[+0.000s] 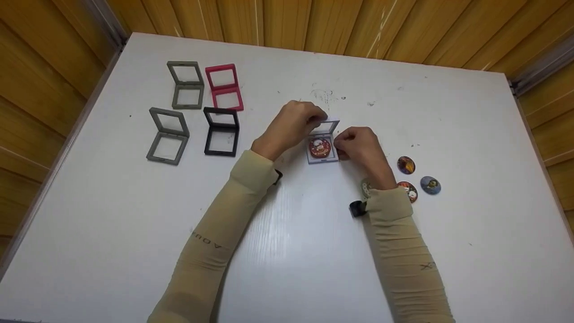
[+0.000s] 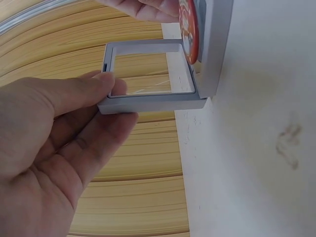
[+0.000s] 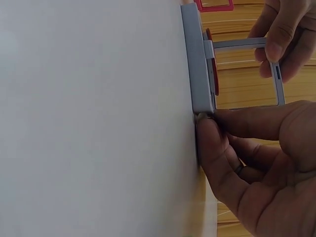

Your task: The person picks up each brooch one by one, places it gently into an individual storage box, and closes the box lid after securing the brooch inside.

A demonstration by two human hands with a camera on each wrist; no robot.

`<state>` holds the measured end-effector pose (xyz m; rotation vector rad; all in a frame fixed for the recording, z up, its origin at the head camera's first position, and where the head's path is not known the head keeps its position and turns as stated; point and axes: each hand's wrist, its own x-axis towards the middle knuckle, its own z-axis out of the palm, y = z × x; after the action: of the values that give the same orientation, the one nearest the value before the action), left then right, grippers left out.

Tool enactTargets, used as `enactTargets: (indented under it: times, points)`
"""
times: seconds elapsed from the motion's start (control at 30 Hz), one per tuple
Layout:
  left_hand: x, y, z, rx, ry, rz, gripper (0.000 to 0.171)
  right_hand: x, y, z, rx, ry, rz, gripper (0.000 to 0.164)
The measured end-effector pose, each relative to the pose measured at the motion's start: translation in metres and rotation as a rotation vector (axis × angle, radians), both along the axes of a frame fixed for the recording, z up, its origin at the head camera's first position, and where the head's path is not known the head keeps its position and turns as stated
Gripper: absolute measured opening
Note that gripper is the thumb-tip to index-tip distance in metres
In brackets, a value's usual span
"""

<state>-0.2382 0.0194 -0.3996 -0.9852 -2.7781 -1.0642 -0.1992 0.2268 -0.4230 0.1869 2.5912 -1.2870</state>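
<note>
A pale grey-white hinged display frame [image 1: 323,161] lies on the table between the two hands, its lid raised. On its base sits a round red badge [image 1: 319,147] with a cartoon picture. My left hand [image 1: 293,123] pinches the outer edge of the raised lid [image 2: 153,102] between thumb and fingers. At the right side of the base, my right hand [image 1: 363,146] holds the edge with thumb and forefinger tips, its other fingers curled beneath. The right wrist view shows the badge's edge [image 3: 216,79] standing slightly above the base.
On the left stand several opened frames: olive [image 1: 187,107], red [image 1: 240,99], grey [image 1: 163,160] and black [image 1: 220,154]. Round badges lie at right, one orange-purple [image 1: 406,165] and one blue [image 1: 431,185]; a red one [image 1: 410,192] and a green one [image 1: 365,188] are partly behind the right arm.
</note>
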Motion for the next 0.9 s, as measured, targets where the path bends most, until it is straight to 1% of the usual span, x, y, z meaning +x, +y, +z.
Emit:
enactTargets:
  times: [0.33,0.53,0.7,0.9]
  points:
    - [0.0022,-0.0004,0.0040,-0.009,-0.041,-0.023,0.020,0.0011,-0.0002,0.0013,0.014,-0.010,-0.002,0.019]
    - [0.0042,-0.0023,0.0069,-0.018,-0.068,-0.060,0.020,0.0002,-0.0006,0.0010,0.011,-0.012,-0.001,0.020]
    - [0.0047,-0.0025,0.0083,-0.028,-0.083,-0.094,0.020,-0.0007,-0.0007,0.0009,0.007,-0.022,-0.016,0.019]
    - [0.0067,-0.0016,0.0103,-0.053,-0.113,-0.114,0.020,-0.0010,-0.0002,0.0004,0.020,-0.038,-0.025,0.019]
